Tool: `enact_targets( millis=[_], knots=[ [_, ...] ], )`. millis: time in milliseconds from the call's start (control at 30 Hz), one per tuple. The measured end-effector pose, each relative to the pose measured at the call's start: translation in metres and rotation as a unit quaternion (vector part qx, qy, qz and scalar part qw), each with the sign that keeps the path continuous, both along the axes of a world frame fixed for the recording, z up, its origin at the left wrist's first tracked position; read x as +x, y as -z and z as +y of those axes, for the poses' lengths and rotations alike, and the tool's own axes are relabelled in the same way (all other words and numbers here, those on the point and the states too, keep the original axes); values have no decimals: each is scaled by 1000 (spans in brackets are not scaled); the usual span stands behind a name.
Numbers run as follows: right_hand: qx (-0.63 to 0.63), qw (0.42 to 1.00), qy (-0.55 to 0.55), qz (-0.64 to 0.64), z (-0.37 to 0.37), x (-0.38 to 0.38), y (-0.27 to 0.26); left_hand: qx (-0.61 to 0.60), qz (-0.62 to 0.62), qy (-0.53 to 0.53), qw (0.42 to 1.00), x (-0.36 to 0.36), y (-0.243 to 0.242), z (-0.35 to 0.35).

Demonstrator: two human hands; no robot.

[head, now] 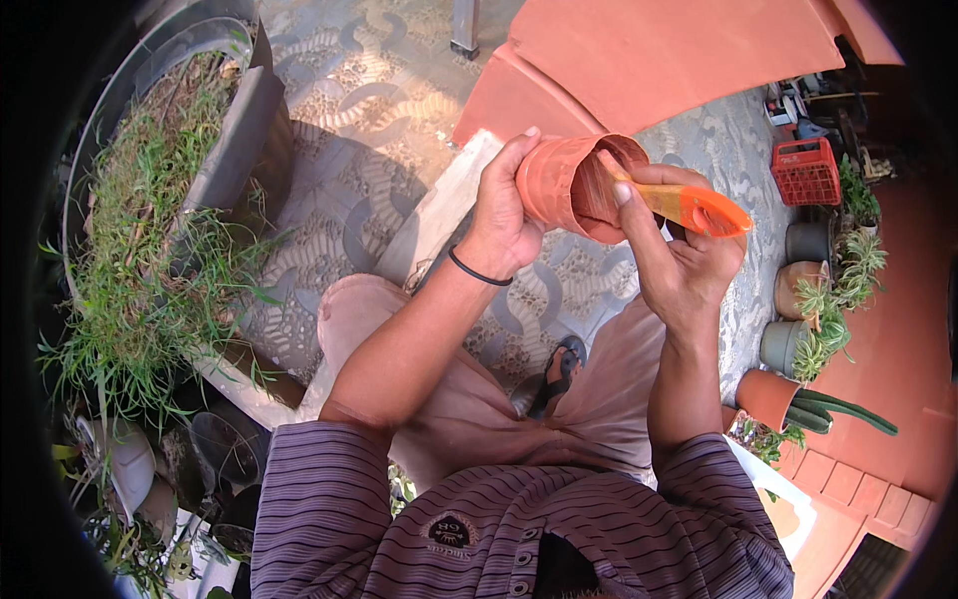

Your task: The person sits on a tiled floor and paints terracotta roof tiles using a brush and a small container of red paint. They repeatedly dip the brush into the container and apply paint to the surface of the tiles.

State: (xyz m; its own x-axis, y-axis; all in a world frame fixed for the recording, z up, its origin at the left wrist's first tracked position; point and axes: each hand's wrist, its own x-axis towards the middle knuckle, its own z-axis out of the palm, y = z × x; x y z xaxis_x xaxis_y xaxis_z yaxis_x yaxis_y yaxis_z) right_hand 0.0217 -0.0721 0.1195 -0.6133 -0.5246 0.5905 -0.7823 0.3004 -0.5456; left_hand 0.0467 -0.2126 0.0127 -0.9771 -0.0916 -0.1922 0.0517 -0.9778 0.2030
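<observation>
My left hand (505, 206) grips a small terracotta-coloured pot (542, 183) from its base end, tilting it so its mouth faces right. In my right hand (685, 262) is a paintbrush (662, 198) with an orange-tipped handle, held between thumb and fingers. The brush's head reaches into the pot's mouth; whether its bristles touch the inner wall cannot be made out. Reddish paint marks the handle end. The fingers of my right hand lie partly behind the brush, close to the pot's rim.
A large dark planter (262, 127) full of grassy plants stands at left. Potted plants, including a cactus (831, 415) in an orange pot (767, 400), line the right side near a red plastic crate (806, 172). A red-painted slab (666, 60) lies ahead over pebbled paving (382, 180).
</observation>
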Motion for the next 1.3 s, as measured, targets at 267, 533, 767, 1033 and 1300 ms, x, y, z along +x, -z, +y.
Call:
enact_targets(
  millis=[267,533,767,1033,1300],
  knots=[
    [8,1000,3,-2,-5,-2,3,11,-35,-24,999,-10,20,2],
    [-90,995,5,-32,13,5,-6,-13,-18,-14,1000,-3,0,-3],
    [-114,993,-27,-8,13,12,0,-2,-34,-10,999,-1,2,-4],
    [-190,978,27,-77,21,4,6,10,-13,11,1000,-6,4,-4],
    [-357,906,50,-223,20,-12,13,8,12,18,1000,-6,2,-6]
  ],
)
